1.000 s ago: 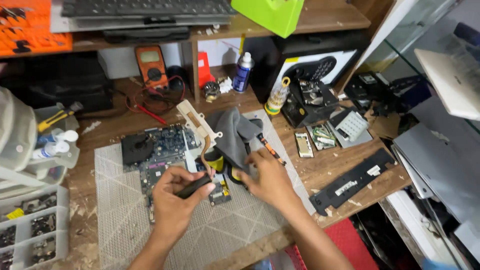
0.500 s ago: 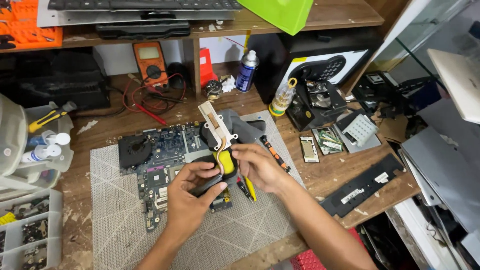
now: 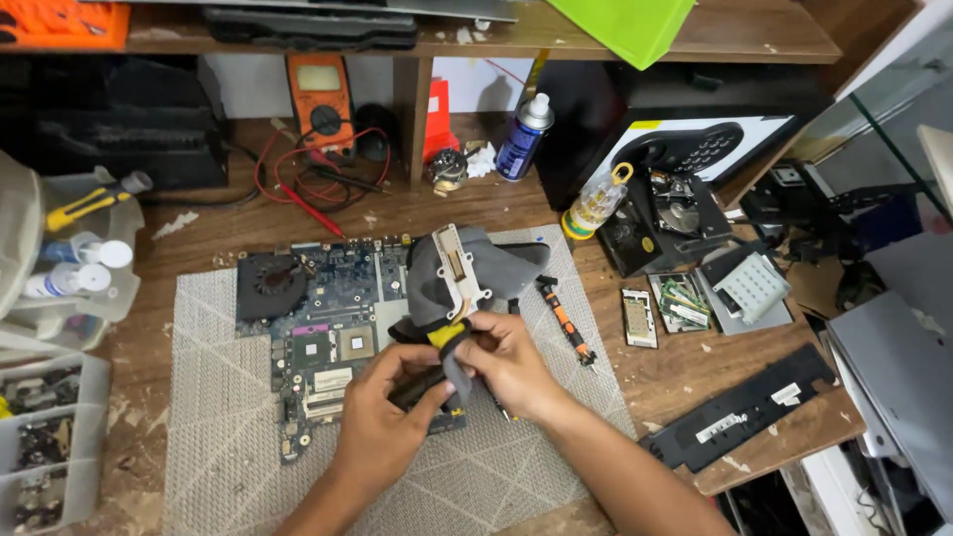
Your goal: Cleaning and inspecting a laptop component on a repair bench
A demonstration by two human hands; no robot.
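— Grey cloth (image 3: 452, 268): state its position and what it covers.

— I hold it above the blue-green circuit board (image 3: 338, 337), near the middle of the woven grey mat (image 3: 218, 397). It is wrapped loosely around a pale metal heat-sink bracket (image 3: 459, 273), which sticks up out of the folds at a tilt. One yellow patch shows on the part just above my fingers.

— Left hand?

— My left hand (image 3: 382, 422) is curled under the bundle, fingers closed around a dark, slim piece at its lower end. I cannot tell what that piece is; the hand covers most of it.

— Right hand?

— My right hand (image 3: 511, 362) is closed as well, thumb and fingers pinching the cloth against the lower end of the bracket. Both hands touch each other at the bundle.

— Items beside the work area?

— A screwdriver with an orange-and-black handle (image 3: 564, 320) lies on the mat just right of my right hand. A black fan (image 3: 270, 283) sits at the board's upper left corner. An orange multimeter (image 3: 320, 99) with red leads stands at the back of the wooden bench (image 3: 685, 372), and a blue spray can (image 3: 521, 139) stands to its right. A long black strip (image 3: 740, 417) lies near the bench's right edge, well apart from both hands.
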